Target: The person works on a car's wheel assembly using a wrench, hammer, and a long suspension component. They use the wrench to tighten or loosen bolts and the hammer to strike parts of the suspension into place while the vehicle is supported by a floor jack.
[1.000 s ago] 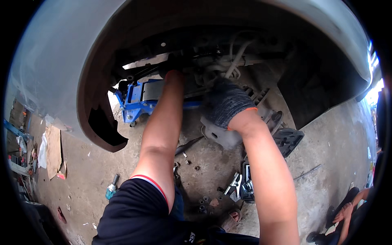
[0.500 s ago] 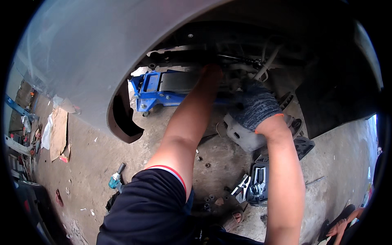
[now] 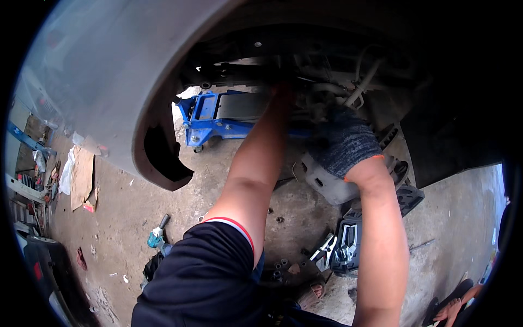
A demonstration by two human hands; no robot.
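Observation:
My left arm reaches deep under a car's wheel arch, where my left hand (image 3: 283, 91) fades into shadow among dark suspension parts. Its fingers are hidden. My right hand (image 3: 346, 136) wears a dark grey knitted glove with an orange cuff and is at the wheel hub area. Its fingers are lost in the dark, so any hold cannot be made out. Just below the glove is a pale grey metal shield (image 3: 326, 181), with a brake disc (image 3: 402, 170) to its right. A light-coloured strut-like rod (image 3: 363, 82) slants above the glove.
The car's fender (image 3: 109, 82) curves over the upper left. A blue floor jack (image 3: 204, 117) stands beneath the car. On the concrete lie a teal power tool (image 3: 156, 235), an open tool case (image 3: 347, 245), a silver puller-like tool (image 3: 324, 252) and cardboard (image 3: 83, 177). Another person's hand (image 3: 449, 310) shows lower right.
The view has shifted slightly, so the jack, floor tools and fender edge sit a little differently. Both my hands stay at about the same places under the arch.

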